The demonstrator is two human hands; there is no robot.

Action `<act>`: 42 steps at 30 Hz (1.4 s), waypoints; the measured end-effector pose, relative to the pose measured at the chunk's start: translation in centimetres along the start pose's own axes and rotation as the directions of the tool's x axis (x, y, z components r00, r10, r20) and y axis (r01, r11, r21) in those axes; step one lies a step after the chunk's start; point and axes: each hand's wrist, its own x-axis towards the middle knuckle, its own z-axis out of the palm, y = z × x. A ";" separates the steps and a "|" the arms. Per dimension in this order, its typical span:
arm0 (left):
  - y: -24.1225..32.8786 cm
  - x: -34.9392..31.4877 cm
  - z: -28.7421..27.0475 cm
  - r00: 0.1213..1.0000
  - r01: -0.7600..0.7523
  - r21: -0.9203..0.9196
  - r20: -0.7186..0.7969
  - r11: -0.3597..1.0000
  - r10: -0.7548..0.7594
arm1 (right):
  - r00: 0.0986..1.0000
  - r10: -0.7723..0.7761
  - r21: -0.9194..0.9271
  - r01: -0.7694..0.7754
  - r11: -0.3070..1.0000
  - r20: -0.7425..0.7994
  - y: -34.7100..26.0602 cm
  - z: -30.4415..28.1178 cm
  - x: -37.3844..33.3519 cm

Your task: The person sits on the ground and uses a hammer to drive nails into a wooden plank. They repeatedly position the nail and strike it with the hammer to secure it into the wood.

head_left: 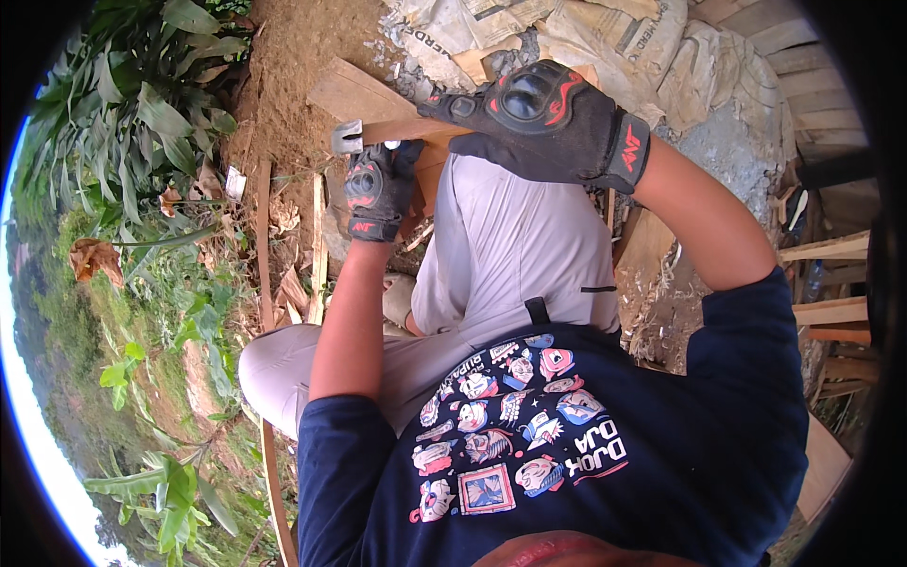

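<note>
My right hand [543, 118], in a black glove with red marks, is closed round the wooden handle of a hammer [402, 130]. The hammer's notched metal head [347, 138] points left, just above my left hand [376, 189]. That hand wears a matching glove. Its fingers are curled near a wooden board [430, 180] in front of my knee, and what they hold is hidden. A small bright spot shows by its fingertips, too small to name. Beyond the hammer, a wider wooden plank [359, 92] slants over the dirt.
Crumpled pale sacks [605, 42] lie on grey rubble ahead. Thin wood strips [319, 246] and dry scraps cover the ground at left, beside leafy plants [142, 104] and a slope. Stacked timber [831, 312] stands at right. My bent legs [529, 227] take up the middle.
</note>
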 end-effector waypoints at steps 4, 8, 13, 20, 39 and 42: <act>-1.3 0.1 0.3 0.990 -0.111 -0.180 -0.106 0.977 0.093 | 0.990 0.118 -0.064 -0.113 0.992 0.077 0.0 -0.8 0.0; -0.8 0.2 0.4 0.995 -0.048 -0.363 -0.103 0.931 0.011 | 0.953 0.301 -0.027 -0.300 0.953 0.022 0.5 1.2 -2.2; -0.2 0.3 0.0 0.996 -0.048 -0.340 -0.093 0.939 0.018 | 0.872 0.486 0.079 -0.489 0.869 0.059 0.8 5.5 -6.2; -0.4 0.4 0.1 0.988 -0.123 -0.257 -0.119 0.958 0.095 | 0.874 0.479 0.110 -0.470 0.876 -0.082 0.5 6.6 -6.5; 0.1 0.5 -0.2 0.993 -0.104 -0.235 -0.082 0.966 0.087 | 0.874 0.475 0.133 -0.461 0.877 -0.105 0.6 6.5 -6.6; 0.1 0.4 -0.4 0.994 -0.098 -0.228 -0.075 0.969 0.082 | 0.861 0.502 0.159 -0.487 0.859 -0.076 0.4 6.1 -6.4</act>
